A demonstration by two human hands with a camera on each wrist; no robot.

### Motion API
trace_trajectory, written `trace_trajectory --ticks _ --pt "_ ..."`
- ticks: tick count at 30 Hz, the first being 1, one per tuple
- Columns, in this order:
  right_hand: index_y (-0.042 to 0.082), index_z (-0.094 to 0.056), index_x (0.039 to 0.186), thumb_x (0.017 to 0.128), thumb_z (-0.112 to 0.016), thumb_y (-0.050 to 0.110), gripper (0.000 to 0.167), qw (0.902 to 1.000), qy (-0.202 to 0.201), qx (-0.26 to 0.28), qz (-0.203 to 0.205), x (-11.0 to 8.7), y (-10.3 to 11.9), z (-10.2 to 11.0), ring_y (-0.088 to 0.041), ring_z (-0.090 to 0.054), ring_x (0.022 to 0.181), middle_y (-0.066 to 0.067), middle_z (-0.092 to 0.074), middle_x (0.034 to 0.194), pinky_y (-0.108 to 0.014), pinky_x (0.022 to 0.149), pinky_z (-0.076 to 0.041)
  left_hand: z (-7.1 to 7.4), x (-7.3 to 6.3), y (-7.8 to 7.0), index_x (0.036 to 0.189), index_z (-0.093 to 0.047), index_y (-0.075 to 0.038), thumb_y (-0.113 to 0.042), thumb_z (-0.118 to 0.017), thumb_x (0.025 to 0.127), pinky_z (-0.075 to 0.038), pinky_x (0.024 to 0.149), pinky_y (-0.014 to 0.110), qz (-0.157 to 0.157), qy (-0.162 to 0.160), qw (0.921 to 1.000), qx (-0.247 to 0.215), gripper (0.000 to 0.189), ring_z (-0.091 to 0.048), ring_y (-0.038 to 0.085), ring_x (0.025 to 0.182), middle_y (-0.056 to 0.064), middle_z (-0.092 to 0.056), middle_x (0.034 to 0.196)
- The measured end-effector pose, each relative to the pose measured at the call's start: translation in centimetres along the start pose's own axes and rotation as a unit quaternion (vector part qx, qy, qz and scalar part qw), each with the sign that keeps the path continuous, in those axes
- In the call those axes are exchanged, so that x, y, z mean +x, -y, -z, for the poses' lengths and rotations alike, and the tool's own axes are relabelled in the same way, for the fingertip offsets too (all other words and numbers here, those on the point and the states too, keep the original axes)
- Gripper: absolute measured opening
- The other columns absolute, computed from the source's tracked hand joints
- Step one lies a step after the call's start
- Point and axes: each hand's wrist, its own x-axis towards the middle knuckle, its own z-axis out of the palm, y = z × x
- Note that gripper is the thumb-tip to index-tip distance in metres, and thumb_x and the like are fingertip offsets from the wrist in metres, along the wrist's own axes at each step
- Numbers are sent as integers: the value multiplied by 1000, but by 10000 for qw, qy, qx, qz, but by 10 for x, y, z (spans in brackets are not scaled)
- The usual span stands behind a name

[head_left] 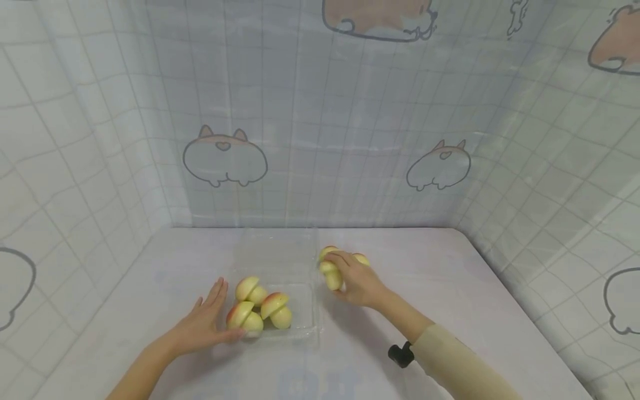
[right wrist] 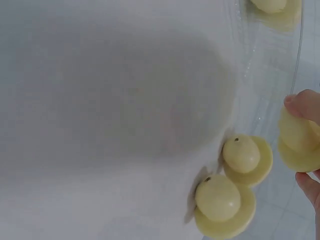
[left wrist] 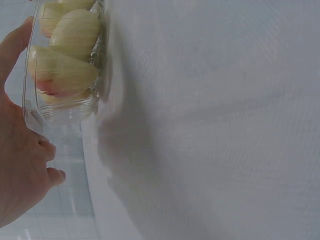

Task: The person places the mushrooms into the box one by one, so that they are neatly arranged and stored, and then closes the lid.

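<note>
My right hand [head_left: 357, 280] pinches a yellow model mushroom [head_left: 331, 276] between thumb and fingers, just off the right side of a clear plastic box [head_left: 302, 333]. In the right wrist view the held mushroom [right wrist: 297, 137] appears at the right edge, partly hidden by the fingers. Three similar mushrooms [head_left: 274, 310], with reddish patches on their caps, lie inside the box. At the box's near left corner rests my left hand [head_left: 202, 328], its fingers straight along the left side and its thumb at the near rim. The left wrist view shows the box wall [left wrist: 37, 100] beside that hand.
Two more mushrooms [right wrist: 241, 155] lie on the white table [head_left: 425, 266] behind my right hand. The box's transparent lid [head_left: 275, 250] lies folded back behind it. A black wrist device [head_left: 401, 354] hangs by the right sleeve. A patterned curtain [head_left: 320, 139] encloses the table.
</note>
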Motion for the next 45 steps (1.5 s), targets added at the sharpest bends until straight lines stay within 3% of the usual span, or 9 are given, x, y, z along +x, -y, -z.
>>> trace_trajectory --ticks 9,32,38,45 --pt "5 -49 132 62 -88 16 81 9995 -135 216 169 15 9 0 -24 -51 121 -9 -52 132 -31 89 -52 1 -2 -2 144 -13 19 -52 -72 79 -12 104 72 -81 -21 10000 28 113 -13 51 139 37 -7 152" --pt "11 -45 136 66 -86 21 82 9987 -142 267 399 53 29 5 -19 -48 126 -4 -49 137 -33 98 -47 -1 -1 0 145 -13 18 -53 -73 78 -10 105 71 -31 -54 10000 -53 114 -12 50 139 35 -6 153" --pt "12 -44 137 68 -85 23 82 9986 -38 258 450 61 36 6 -18 -46 127 -4 -47 139 -35 83 -54 -1 -1 0 145 -12 18 -53 -73 78 -9 105 71 6 -37 9999 -115 114 -11 51 139 35 -5 153" --pt "10 -42 138 69 -85 22 82 9973 21 432 598 72 42 3 -20 -45 128 -6 -46 140 -23 71 -53 0 -2 -1 145 -13 18 -53 -72 78 -12 105 71 -55 -72 10000 21 114 -14 50 139 36 -8 152"
